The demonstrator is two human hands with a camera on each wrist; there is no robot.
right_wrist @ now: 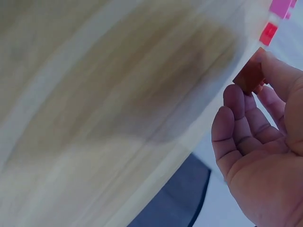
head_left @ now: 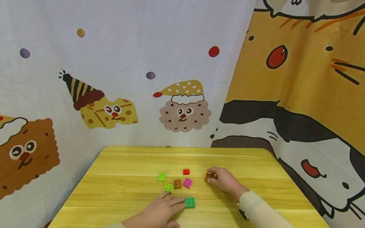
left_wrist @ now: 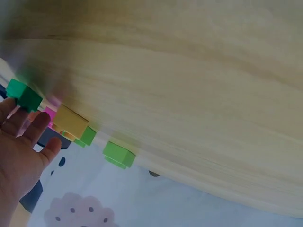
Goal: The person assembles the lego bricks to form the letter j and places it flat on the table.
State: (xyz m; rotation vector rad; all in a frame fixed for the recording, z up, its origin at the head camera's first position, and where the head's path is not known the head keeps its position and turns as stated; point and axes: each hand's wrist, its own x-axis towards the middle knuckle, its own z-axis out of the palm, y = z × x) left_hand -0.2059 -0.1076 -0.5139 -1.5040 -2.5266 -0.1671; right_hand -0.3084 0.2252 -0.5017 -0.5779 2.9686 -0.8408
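Observation:
My right hand [head_left: 225, 180] pinches a brown toy building brick [head_left: 208, 177] between thumb and fingers, at the right of the loose bricks. In the right wrist view the brown brick [right_wrist: 251, 71] shows at the fingertips, with the other fingers curled below it. My left hand [head_left: 162, 207] reaches in from the front with its fingers extended and spread. Its fingertips are at the left end of a larger green brick [head_left: 189, 202]. A lime brick [head_left: 168, 188] lies just beyond its index finger. In the left wrist view the green brick [left_wrist: 23, 94] is beside the fingertips.
Between the hands lie another brown brick [head_left: 177, 184] and a magenta brick [head_left: 187, 183]. Farther back are a red brick [head_left: 186, 172] and a second lime brick [head_left: 161, 177]. The yellow wood-grain table [head_left: 128, 177] ends at a printed cloth [head_left: 137, 47] behind it.

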